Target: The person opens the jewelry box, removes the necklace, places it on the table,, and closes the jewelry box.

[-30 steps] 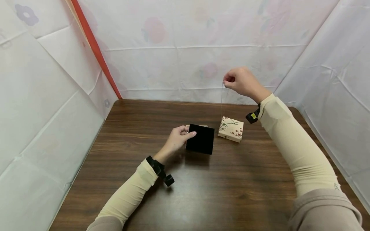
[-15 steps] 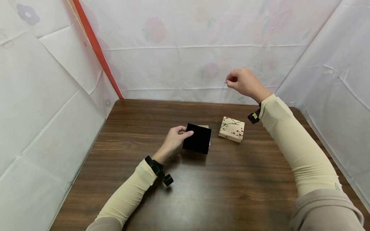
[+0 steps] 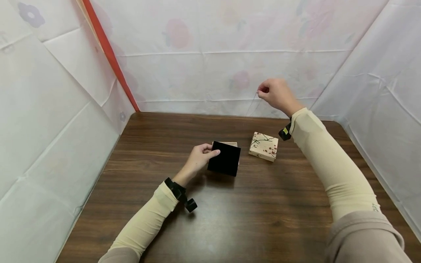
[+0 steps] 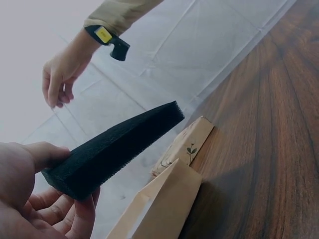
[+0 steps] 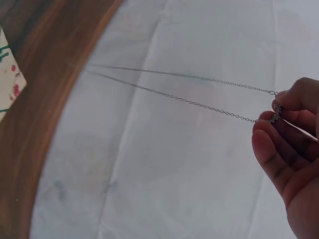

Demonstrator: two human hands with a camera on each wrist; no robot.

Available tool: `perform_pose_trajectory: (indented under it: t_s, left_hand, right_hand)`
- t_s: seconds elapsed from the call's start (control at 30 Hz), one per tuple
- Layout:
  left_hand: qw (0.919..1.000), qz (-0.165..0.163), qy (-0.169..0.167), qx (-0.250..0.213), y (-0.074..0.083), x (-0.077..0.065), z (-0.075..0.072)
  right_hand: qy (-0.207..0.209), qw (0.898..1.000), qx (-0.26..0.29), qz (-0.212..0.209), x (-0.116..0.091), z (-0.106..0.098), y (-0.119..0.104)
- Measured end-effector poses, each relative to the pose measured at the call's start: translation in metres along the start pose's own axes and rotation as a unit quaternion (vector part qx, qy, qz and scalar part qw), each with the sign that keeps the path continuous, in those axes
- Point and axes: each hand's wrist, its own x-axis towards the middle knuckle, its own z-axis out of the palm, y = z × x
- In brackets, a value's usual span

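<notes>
My left hand (image 3: 198, 159) pinches a square black foam pad (image 3: 224, 159) by its left edge, thumb on top and fingers beneath. In the left wrist view the foam pad (image 4: 117, 149) shows its thickness, tilted above an open box base (image 4: 167, 204). Most of that base (image 3: 231, 143) is hidden behind the pad in the head view. Raised at the back right, my right hand (image 3: 277, 95) pinches a thin silver chain necklace. The right wrist view shows the necklace (image 5: 199, 104) hanging as a long loop from the fingertips.
A cream box lid (image 3: 264, 147) with a floral branch print lies on the brown wooden table (image 3: 158, 142), right of the base. White patterned cloth (image 3: 210, 73) walls the back and sides. A red strip (image 3: 108, 51) runs down the back left corner.
The foam pad has shifted slightly left in my left hand. My right hand moved slightly right; the necklace has come up off the lid area and now swings left.
</notes>
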Motion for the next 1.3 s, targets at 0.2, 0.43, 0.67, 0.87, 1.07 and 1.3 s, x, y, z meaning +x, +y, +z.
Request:
perform_pose_trajectory:
  t_s: [0.2,0.43,0.67,0.87,1.07,1.3]
  left_hand:
    - [1.0,-0.002,-0.007,-0.002,0.001,0.0,-0.001]
    - [1.0,-0.004,-0.001,-0.006,0.001,0.0,-0.003]
    - [0.9999,-0.009,0.0,-0.006,-0.002,0.001,-0.002]
    - [0.9999,-0.008,0.003,-0.007,-0.002,0.002,-0.003]
    - [0.9998,-0.01,0.003,-0.014,-0.002,0.002,-0.004]
    - [0.9997,-0.01,0.01,-0.017,-0.001,0.003,-0.008]
  right_hand:
    - [-0.017,1.0,0.001,-0.008,-0.001,0.022,0.008]
    - [-0.044,0.998,0.008,-0.047,-0.016,0.05,0.012]
    - [-0.063,0.996,0.044,-0.054,-0.042,0.072,0.01]
    - [-0.07,0.995,0.034,-0.068,-0.067,0.087,0.003]
    - [-0.071,0.992,0.038,-0.099,-0.097,0.104,-0.004]
    - [-0.068,0.986,0.019,-0.153,-0.134,0.126,-0.014]
